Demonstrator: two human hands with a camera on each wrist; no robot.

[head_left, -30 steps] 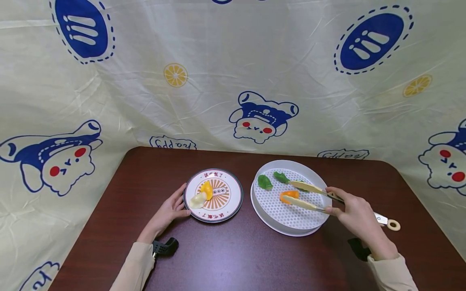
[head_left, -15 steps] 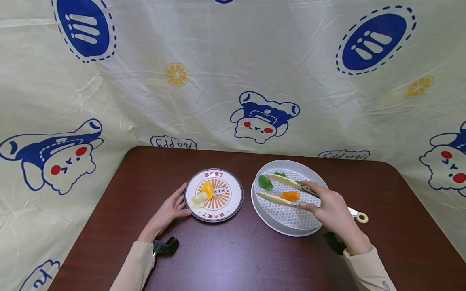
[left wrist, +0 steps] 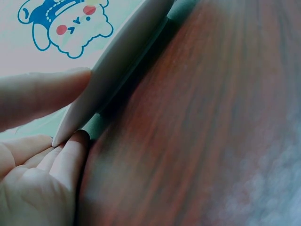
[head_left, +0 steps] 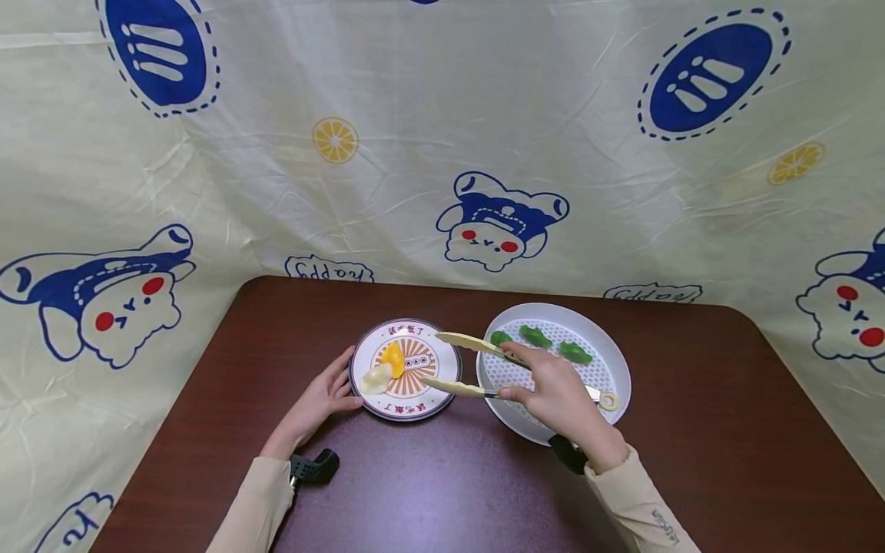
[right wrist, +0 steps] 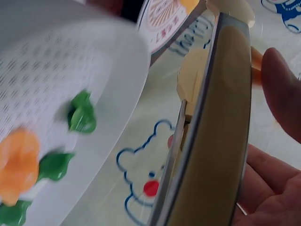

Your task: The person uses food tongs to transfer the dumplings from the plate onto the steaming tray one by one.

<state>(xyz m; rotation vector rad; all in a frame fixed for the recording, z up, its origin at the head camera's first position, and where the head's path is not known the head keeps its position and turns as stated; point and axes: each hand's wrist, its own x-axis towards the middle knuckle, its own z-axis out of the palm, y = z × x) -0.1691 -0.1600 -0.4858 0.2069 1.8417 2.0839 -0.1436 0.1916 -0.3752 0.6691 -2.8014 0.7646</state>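
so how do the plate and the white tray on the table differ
Size: the plate looks smaller, the tray larger.
Look: the plate has printed characters and a dark-edged rim; the tray is plain white with a perforated base.
Contents: the plate holds a yellow piece and a pale piece; the tray holds three green pieces and an orange piece.
Both are round.

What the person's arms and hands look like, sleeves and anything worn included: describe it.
The left sleeve and right sleeve are long and beige. Dark lettering, too small to read surely, marks the right one. A black device sits at the left wrist, another at the right. The left hand and right hand wear no gloves.
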